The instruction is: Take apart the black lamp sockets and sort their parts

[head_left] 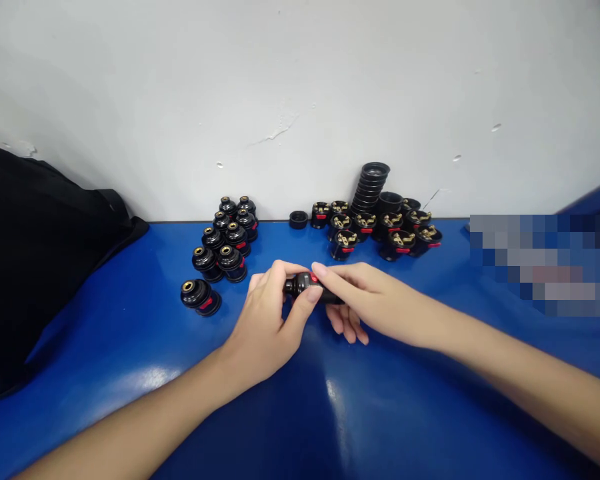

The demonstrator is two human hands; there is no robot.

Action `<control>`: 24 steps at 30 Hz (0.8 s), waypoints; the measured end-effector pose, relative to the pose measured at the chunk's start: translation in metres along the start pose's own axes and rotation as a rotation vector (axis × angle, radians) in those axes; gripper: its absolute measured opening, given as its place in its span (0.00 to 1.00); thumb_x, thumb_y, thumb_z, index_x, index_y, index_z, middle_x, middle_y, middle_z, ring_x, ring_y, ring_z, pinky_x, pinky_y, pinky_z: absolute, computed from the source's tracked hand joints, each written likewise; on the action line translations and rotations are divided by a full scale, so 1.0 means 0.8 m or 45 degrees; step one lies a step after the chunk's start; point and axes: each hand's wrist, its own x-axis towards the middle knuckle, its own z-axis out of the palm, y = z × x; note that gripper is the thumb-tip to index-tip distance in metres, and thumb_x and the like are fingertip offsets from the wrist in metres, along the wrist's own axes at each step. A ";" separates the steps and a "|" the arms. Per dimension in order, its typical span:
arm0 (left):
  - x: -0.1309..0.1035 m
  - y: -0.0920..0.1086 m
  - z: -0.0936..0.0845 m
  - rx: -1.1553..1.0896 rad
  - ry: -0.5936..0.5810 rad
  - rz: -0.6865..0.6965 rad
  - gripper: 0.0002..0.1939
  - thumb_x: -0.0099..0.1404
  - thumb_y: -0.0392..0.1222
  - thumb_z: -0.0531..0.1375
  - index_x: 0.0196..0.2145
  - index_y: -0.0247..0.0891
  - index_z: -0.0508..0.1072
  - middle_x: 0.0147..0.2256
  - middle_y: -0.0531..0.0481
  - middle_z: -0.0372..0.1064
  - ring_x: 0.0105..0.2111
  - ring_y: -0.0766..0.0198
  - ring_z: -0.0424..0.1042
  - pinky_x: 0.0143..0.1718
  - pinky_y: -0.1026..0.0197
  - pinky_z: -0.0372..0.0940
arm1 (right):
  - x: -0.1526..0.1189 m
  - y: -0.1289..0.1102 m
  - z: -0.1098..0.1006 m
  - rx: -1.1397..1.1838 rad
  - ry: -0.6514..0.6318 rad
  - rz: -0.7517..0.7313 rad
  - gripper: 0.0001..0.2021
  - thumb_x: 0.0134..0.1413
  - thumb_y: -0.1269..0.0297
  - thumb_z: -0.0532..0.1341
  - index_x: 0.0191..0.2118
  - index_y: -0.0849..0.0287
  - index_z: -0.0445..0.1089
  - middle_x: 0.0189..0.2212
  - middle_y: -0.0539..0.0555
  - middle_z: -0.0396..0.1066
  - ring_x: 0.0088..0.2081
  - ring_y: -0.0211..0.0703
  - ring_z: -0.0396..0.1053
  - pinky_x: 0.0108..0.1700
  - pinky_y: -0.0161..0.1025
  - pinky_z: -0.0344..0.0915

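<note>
A glossy black fitting point(304, 283) with a red part lies sideways between both hands above the blue table. My left hand point(273, 317) grips its narrower end, thumb and fingers closed round it. My right hand point(367, 297) holds its other end, with the index finger against the red part and the lower fingers curled beneath. Left of the hands stand several black domed fittings point(233, 263) with brass-ringed tops and red tabs. Behind the right hand are several open black sockets point(347, 245) with brass contacts and red tabs.
A tall stack of black rings point(370, 190) stands by the wall point(300, 100), with a single black ring point(299, 219) to its left. Black cloth point(45, 253) covers the left side of the blue table point(300, 413). A pixelated patch hides the right edge.
</note>
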 end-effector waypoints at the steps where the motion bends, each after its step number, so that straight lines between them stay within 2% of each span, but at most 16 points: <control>1: -0.001 0.001 0.000 -0.021 -0.026 -0.016 0.13 0.81 0.54 0.54 0.50 0.44 0.68 0.46 0.48 0.75 0.46 0.54 0.71 0.52 0.49 0.62 | -0.003 0.004 0.006 0.066 0.016 0.012 0.27 0.72 0.36 0.53 0.34 0.55 0.67 0.18 0.46 0.67 0.17 0.38 0.63 0.20 0.37 0.59; 4: -0.005 0.003 0.001 -0.135 -0.087 -0.135 0.17 0.81 0.60 0.50 0.47 0.44 0.68 0.43 0.49 0.74 0.45 0.54 0.70 0.48 0.51 0.62 | -0.009 0.011 0.021 0.040 0.208 -0.082 0.26 0.73 0.39 0.53 0.33 0.56 0.66 0.19 0.43 0.58 0.20 0.34 0.54 0.22 0.36 0.52; 7: -0.003 0.004 0.001 -0.161 -0.075 -0.237 0.21 0.81 0.62 0.47 0.40 0.44 0.66 0.38 0.50 0.71 0.42 0.55 0.68 0.43 0.53 0.60 | -0.013 0.014 0.029 -0.193 0.396 -0.231 0.22 0.75 0.45 0.54 0.34 0.56 0.68 0.24 0.45 0.62 0.25 0.36 0.57 0.28 0.37 0.54; 10: 0.002 0.003 0.000 -0.130 -0.027 -0.259 0.22 0.81 0.61 0.48 0.37 0.43 0.64 0.35 0.52 0.69 0.40 0.56 0.67 0.41 0.54 0.58 | -0.014 0.021 0.030 -0.239 0.392 -0.333 0.15 0.76 0.49 0.57 0.43 0.54 0.71 0.32 0.47 0.71 0.31 0.39 0.66 0.33 0.38 0.62; 12: 0.005 0.001 -0.001 -0.102 0.013 -0.250 0.21 0.81 0.60 0.49 0.36 0.43 0.64 0.33 0.52 0.68 0.38 0.56 0.66 0.40 0.54 0.58 | -0.014 0.028 0.030 -0.185 0.369 -0.426 0.10 0.74 0.53 0.60 0.51 0.51 0.71 0.42 0.50 0.75 0.37 0.41 0.72 0.39 0.39 0.69; 15: 0.005 -0.003 -0.002 -0.071 0.042 -0.182 0.18 0.80 0.59 0.51 0.41 0.43 0.67 0.36 0.51 0.70 0.38 0.57 0.67 0.42 0.54 0.60 | -0.014 0.038 0.030 -0.022 0.361 -0.476 0.16 0.71 0.55 0.63 0.60 0.48 0.67 0.51 0.53 0.74 0.43 0.42 0.75 0.44 0.41 0.75; 17: 0.004 -0.005 -0.002 -0.038 0.015 -0.100 0.14 0.79 0.56 0.55 0.47 0.44 0.69 0.39 0.51 0.73 0.39 0.57 0.68 0.44 0.53 0.61 | -0.013 0.042 0.030 0.136 0.342 -0.380 0.17 0.72 0.50 0.63 0.58 0.50 0.65 0.45 0.53 0.75 0.39 0.43 0.77 0.42 0.42 0.77; 20: 0.003 -0.004 -0.001 0.003 -0.051 -0.022 0.12 0.78 0.53 0.58 0.52 0.44 0.68 0.40 0.51 0.75 0.40 0.57 0.70 0.47 0.53 0.61 | -0.009 0.043 0.029 0.242 0.361 -0.265 0.16 0.74 0.46 0.58 0.51 0.54 0.67 0.32 0.50 0.74 0.31 0.43 0.77 0.38 0.43 0.77; 22: 0.004 -0.002 -0.002 0.008 -0.054 -0.049 0.13 0.78 0.54 0.57 0.50 0.44 0.69 0.37 0.52 0.75 0.38 0.58 0.71 0.45 0.54 0.61 | -0.008 0.043 0.027 0.221 0.422 -0.342 0.13 0.73 0.49 0.61 0.48 0.55 0.68 0.33 0.50 0.74 0.33 0.43 0.78 0.39 0.43 0.78; 24: 0.006 0.001 -0.003 0.008 -0.038 -0.126 0.15 0.79 0.57 0.55 0.47 0.43 0.70 0.33 0.53 0.73 0.34 0.59 0.69 0.41 0.54 0.60 | -0.010 0.043 0.026 0.191 0.454 -0.511 0.08 0.70 0.57 0.65 0.47 0.54 0.69 0.40 0.52 0.74 0.41 0.44 0.78 0.44 0.43 0.79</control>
